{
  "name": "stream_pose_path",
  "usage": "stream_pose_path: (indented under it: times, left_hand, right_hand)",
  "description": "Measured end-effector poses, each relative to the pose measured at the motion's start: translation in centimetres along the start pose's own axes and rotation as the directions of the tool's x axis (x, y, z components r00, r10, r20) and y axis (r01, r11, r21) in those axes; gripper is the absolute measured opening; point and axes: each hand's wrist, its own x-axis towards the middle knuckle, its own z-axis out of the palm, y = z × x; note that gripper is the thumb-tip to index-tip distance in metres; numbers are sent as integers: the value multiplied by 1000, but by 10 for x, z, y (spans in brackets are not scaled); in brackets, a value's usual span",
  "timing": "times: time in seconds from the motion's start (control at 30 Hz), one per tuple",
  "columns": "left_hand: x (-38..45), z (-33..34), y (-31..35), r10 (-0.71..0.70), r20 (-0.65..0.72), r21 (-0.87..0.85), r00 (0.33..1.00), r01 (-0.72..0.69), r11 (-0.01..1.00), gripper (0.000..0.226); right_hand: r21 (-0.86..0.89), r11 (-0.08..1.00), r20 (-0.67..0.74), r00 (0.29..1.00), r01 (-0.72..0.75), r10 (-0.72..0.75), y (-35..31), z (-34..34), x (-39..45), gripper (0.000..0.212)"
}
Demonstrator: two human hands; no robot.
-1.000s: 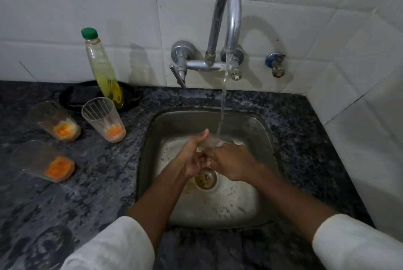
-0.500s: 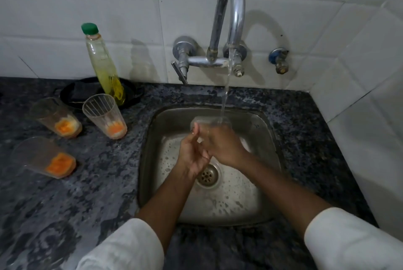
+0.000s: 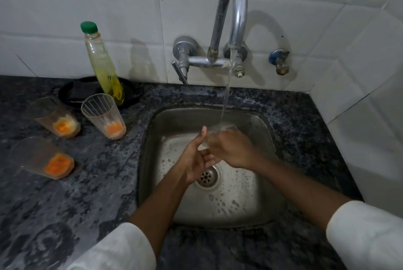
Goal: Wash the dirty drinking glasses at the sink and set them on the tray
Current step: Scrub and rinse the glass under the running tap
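While both hands, the left hand [image 3: 197, 160] and the right hand [image 3: 234, 151], grasp the clear drinking glass [image 3: 214, 133] over the steel sink [image 3: 270, 130], its mouth should meet the running water stream [image 3: 226, 95] squarely; grip firmly, since wet glass probably slips.

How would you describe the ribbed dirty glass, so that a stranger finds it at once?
Start at the sink and look left along the dark counter. Three glasses stand there; take the one nearest the sink, just before the bottle. Only it has clear ribbed walls.
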Motion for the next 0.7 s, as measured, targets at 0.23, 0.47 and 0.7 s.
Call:
stream_pose_path:
  times: [0.23,0.47,0.7]
  left_hand:
    - [3,-1,9,-13,-71,90,997,20,996,47]
    - [1,-4,1,134,59,-188,989,-121,975,51]
    - [-4,-1,3,90,52,-160,995,-81,984,44]
  right_hand:
    - [-309,934,56,983,181,-172,2,4,-10,30]
    - [405,914,-83,996,10,26,-15,11,-4,16]
    - [509,855,-93,981,-98,168,-12,12,-3,17]
